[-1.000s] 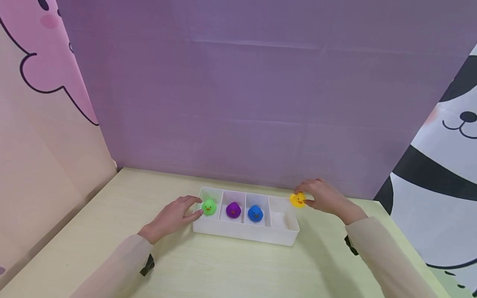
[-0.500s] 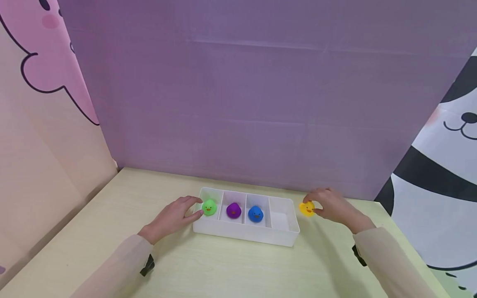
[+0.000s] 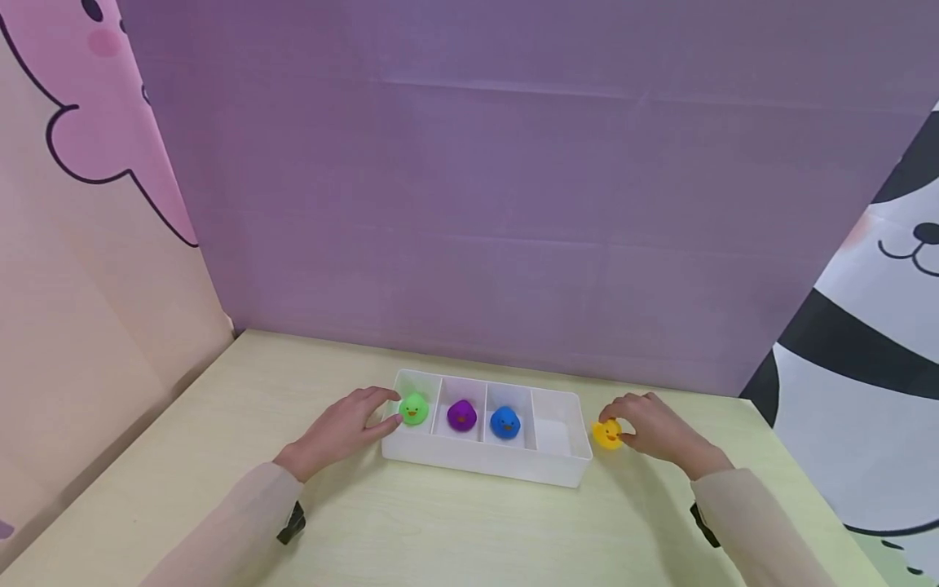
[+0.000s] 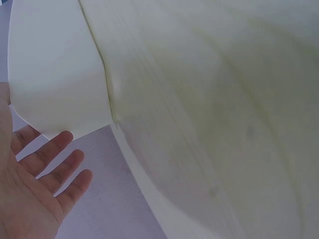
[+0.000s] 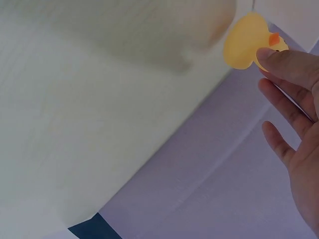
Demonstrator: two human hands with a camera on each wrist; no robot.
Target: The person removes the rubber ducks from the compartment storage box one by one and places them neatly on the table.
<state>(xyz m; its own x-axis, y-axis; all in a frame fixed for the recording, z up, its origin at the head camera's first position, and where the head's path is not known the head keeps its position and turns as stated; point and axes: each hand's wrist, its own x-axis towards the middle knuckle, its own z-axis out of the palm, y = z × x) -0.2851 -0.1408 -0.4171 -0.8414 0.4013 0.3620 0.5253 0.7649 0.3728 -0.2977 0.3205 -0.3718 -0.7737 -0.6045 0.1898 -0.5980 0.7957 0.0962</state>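
"So, the head view?"
"Right hand [image 3: 656, 432] pinches a yellow duck [image 3: 607, 434] just right of the white box [image 3: 487, 466]. A green duck [image 3: 414, 409], a purple duck [image 3: 462, 416] and a blue duck [image 3: 505, 422] sit in its first three compartments from the left."
"Left hand [image 3: 341, 428]?"
"At the box's left end, loosely open."
"Left wrist view?"
"Fingers spread by the box's edge."
"Right wrist?"
"Thumb on the yellow duck, lower fingers apart."
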